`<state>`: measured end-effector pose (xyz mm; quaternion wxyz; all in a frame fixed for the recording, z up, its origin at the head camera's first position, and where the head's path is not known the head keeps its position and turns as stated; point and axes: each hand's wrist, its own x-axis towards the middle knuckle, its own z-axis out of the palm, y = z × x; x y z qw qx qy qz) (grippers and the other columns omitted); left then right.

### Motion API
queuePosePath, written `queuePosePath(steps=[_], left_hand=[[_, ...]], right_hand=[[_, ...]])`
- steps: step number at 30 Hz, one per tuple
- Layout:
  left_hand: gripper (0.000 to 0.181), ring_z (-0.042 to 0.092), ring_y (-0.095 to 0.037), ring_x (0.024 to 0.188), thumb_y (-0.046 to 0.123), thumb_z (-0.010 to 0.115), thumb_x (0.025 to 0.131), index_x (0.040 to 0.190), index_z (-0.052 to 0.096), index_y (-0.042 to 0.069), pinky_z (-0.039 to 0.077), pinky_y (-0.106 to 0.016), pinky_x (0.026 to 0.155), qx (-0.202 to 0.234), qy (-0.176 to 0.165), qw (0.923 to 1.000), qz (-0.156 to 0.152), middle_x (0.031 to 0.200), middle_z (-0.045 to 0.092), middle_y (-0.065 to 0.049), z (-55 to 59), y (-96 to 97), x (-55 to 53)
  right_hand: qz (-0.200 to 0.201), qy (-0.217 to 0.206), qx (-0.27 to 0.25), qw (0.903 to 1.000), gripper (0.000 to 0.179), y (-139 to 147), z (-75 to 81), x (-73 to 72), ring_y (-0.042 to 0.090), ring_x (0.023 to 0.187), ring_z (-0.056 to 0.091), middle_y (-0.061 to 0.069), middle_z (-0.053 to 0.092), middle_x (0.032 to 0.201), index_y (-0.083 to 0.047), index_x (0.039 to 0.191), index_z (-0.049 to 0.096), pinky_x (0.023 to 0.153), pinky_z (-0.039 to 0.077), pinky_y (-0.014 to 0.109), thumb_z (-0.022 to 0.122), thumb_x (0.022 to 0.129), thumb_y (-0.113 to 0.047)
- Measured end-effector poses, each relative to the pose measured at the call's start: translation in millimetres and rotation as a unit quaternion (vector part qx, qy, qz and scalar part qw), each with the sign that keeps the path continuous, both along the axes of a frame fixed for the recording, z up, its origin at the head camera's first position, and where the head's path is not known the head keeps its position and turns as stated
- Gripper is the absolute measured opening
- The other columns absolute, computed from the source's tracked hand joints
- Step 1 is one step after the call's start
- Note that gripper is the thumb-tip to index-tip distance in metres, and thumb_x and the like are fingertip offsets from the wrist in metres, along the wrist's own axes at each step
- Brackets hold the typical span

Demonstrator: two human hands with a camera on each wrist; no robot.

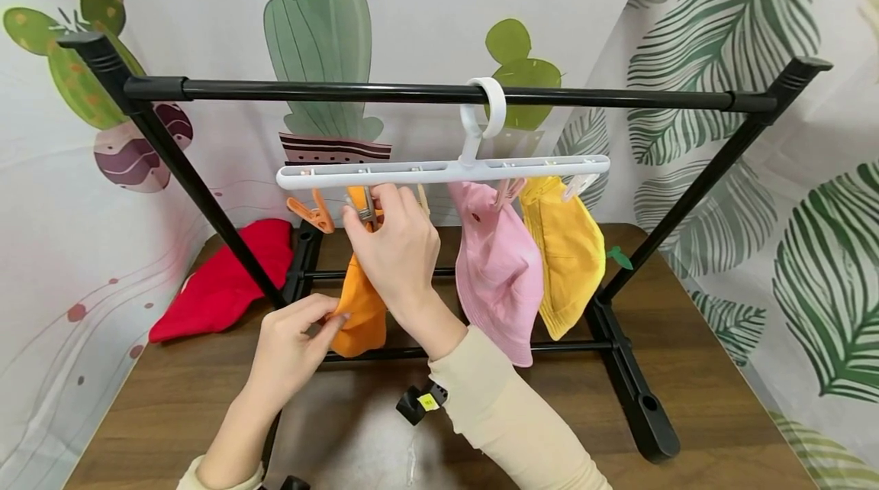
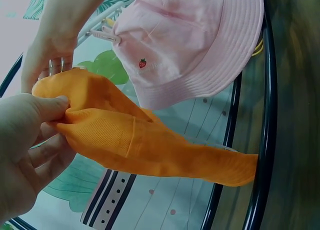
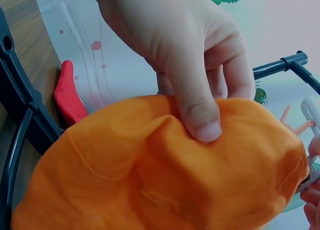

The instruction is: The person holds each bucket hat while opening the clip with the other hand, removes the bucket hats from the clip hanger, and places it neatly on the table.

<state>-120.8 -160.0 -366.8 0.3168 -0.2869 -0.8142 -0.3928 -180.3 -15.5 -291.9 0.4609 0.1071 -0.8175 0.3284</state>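
An orange cloth hat (image 1: 364, 307) hangs below the left half of a white clip hanger (image 1: 405, 175). My left hand (image 1: 295, 341) pinches the hat near its lower left edge; in the left wrist view its thumb presses on the orange fabric (image 2: 105, 135). Up at the bar, my right hand (image 1: 401, 246) pinches a greyish clip (image 1: 369, 207) at the top of the hat. In the right wrist view the left hand (image 3: 180, 55) grips the fabric from above, and only a few right fingers (image 3: 313, 205) show at the edge.
A pink hat (image 1: 497, 269) and a yellow hat (image 1: 566, 261) hang from the hanger's right half. An orange clip (image 1: 314, 211) dangles at its left end. The hanger hooks over a black rack (image 1: 343, 93). A red hat (image 1: 233, 284) lies on the wooden table (image 1: 700, 383), behind the left post.
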Motion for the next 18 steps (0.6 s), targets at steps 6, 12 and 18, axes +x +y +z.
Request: queuePosePath(steps=[6,12,18], left_hand=[[0.022,0.052,-0.006,0.064,-0.01,0.073,0.067,0.078,0.069,0.008,0.043,-0.013,0.059,0.005,0.004,0.9999,0.008,0.073,0.064,0.0,2.7,-3.2,-0.9],[0.025,0.05,-0.005,0.063,-0.012,0.072,0.067,0.078,0.069,0.01,0.041,-0.013,0.057,0.011,0.031,0.9993,0.019,0.073,0.065,0.001,8.6,-4.9,-4.9],[0.024,0.051,-0.002,0.061,-0.012,0.07,0.068,0.078,0.071,0.011,0.04,-0.011,0.055,0.016,0.045,0.9983,0.033,0.074,0.066,0.003,17.5,-7.1,-15.0]], right_hand=[[-0.002,0.001,0.003,1.0,0.019,2,-0.4,-2.0,0.009,0.057,0.049,-0.003,0.056,0.069,-0.016,0.08,0.06,0.047,0.042,0.023,0.067,0.078,-0.033],[-0.003,0.002,-0.002,1.0,0.016,3,-0.2,-2.5,0.008,0.056,0.048,-0.005,0.054,0.068,-0.016,0.079,0.061,0.047,0.041,0.023,0.066,0.078,-0.032],[-0.002,0.0,-0.009,1.0,0.014,3,0.2,-2.7,0.008,0.056,0.049,-0.005,0.055,0.068,-0.016,0.078,0.06,0.046,0.041,0.024,0.066,0.078,-0.029]])
